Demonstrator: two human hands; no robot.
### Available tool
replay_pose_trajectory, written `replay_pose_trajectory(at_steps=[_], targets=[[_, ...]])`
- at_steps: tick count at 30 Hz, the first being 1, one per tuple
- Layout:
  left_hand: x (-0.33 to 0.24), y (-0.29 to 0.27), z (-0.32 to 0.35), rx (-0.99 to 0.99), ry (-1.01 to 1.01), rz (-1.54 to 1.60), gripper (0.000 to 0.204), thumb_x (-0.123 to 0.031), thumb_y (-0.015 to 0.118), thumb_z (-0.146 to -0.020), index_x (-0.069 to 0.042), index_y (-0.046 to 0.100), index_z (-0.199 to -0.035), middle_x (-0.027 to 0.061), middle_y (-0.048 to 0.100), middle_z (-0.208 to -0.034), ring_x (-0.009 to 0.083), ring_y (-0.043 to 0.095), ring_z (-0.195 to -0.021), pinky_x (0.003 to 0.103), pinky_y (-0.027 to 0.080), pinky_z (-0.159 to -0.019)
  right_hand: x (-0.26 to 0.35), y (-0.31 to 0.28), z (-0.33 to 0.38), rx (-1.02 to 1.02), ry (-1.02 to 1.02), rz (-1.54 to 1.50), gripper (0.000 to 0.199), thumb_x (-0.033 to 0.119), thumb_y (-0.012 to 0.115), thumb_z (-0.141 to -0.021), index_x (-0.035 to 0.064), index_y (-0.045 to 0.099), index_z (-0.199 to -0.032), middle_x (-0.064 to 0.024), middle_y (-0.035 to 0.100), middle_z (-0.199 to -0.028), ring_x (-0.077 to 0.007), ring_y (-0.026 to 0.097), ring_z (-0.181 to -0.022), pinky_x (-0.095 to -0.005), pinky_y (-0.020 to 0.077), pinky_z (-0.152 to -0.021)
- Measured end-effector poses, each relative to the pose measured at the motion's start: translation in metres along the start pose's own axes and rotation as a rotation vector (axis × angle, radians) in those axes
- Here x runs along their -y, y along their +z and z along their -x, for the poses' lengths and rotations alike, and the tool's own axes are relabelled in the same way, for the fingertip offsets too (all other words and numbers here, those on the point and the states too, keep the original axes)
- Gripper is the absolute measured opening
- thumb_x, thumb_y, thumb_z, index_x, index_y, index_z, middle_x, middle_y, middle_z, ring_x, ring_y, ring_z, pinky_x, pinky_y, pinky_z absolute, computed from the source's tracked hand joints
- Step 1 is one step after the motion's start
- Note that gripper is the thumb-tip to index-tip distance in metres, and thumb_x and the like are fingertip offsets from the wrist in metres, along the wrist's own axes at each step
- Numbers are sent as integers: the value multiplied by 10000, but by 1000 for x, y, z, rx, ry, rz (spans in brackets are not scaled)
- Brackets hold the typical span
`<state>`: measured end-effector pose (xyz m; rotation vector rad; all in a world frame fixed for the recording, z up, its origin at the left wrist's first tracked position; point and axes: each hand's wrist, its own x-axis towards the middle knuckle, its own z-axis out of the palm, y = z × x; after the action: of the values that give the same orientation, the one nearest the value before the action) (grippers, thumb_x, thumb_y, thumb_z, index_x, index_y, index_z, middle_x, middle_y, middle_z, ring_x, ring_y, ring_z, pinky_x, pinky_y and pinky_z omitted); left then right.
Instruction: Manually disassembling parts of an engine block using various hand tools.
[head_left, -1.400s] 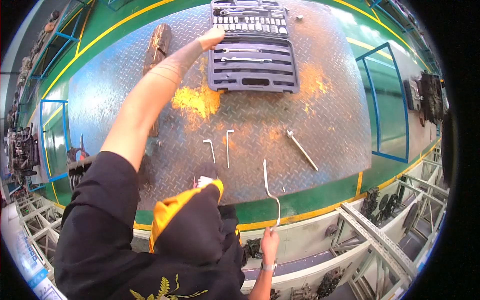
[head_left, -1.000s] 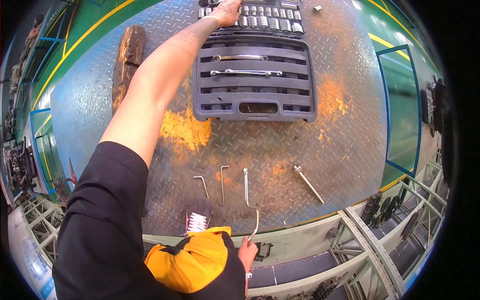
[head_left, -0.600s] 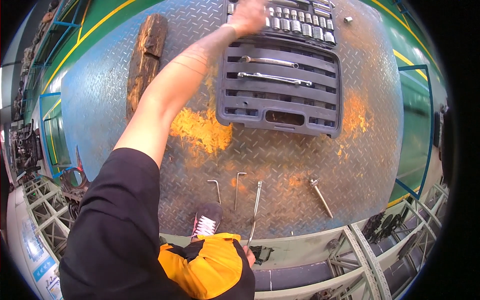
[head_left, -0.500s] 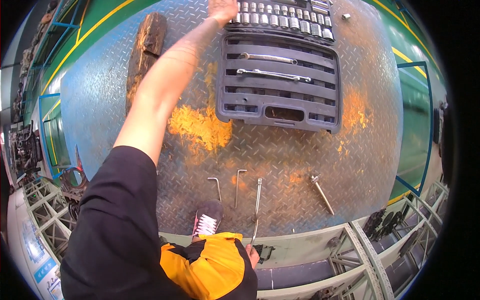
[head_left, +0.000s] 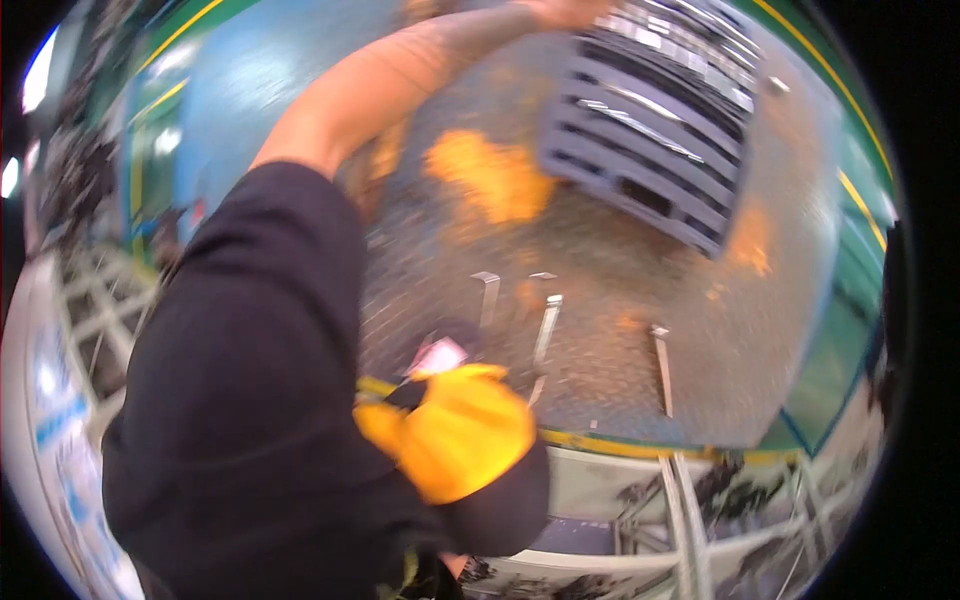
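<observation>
My left hand (head_left: pixel 575 12) reaches to the top edge of the view, at the near left corner of the socket rows (head_left: pixel 665 35). Its fingers are blurred and partly cut off. The sockets lie in the far half of an opened dark grey tool case (head_left: pixel 640 187). Two combination wrenches, the lower one a long wrench (head_left: pixel 640 128), rest across the ribbed near half. Of my right hand only a small blurred patch of skin (head_left: pixel 455 566) shows below my yellow and black trousers. A long-handled metal tool (head_left: pixel 547 328) stretches out from beside my knee.
Two L-shaped hex keys, one of them the left key (head_left: pixel 488 295), lie near my shoe (head_left: pixel 440 355). A T-shaped bar (head_left: pixel 663 370) is farther right. A loose socket (head_left: pixel 778 85) sits right of the case. Metal racks (head_left: pixel 690 520) border the patterned steel plate.
My view has swung, so the case and tools appear farther right and tilted. My left hand remains by the sockets. My right hand, earlier at the tool's handle end, is now mostly hidden.
</observation>
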<state>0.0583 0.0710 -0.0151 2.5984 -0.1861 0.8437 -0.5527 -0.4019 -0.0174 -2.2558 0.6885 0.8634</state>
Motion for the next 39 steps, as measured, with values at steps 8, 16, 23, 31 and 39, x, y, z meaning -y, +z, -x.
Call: replay_pose_trajectory(at_steps=[8, 16, 23, 31, 39], targets=[[-129, -549, 274, 77, -756, 32, 332, -145, 680, -955, 29, 624, -1232, 180, 700, -1185, 236, 689, -1085, 379, 550, -965, -52, -38, -41, 109, -27, -170, 412, 325, 575, -1011, -44, 633, -838, -223, 579, -670, -370, 543, -566, -460, 401, -548], [-194, -599, 494, -117, -912, -315, 207, -88, 758, -854, -12, 726, -1044, 153, 729, -913, 259, 731, -834, 343, 580, -739, -67, -31, -60, 174, -78, -231, 386, 341, 573, -1011, 12, 630, -818, -159, 565, -649, -310, 521, -537, -421, 374, -512], [-190, -615, 548, 10, -955, -328, 211, -126, 746, -865, -9, 730, -1041, 164, 732, -962, 325, 718, -873, 370, 573, -784, -70, -23, -58, 211, -95, -268, 366, 355, 571, -1011, 60, 628, -801, -104, 553, -630, -258, 501, -512, -387, 351, -481], [-196, -567, 565, -2, -671, -400, 246, -191, 728, -912, -68, 701, -1124, 130, 710, -1067, 312, 679, -974, 402, 549, -873, -81, -10, -52, 243, -89, -315, 348, 370, 569, -1011, 116, 625, -781, -40, 540, -608, -199, 478, -484, -348, 325, -445], [-184, -559, 483, 325, -555, -486, 309, -196, 721, -906, -30, 678, -1163, 162, 693, -1136, 336, 649, -1061, 423, 516, -894, -77, 18, -28, 337, 80, -490, 388, 389, 555, -1030, 165, 437, -736, 52, 366, -540, -94, 309, -393, -291, 234, -380]])
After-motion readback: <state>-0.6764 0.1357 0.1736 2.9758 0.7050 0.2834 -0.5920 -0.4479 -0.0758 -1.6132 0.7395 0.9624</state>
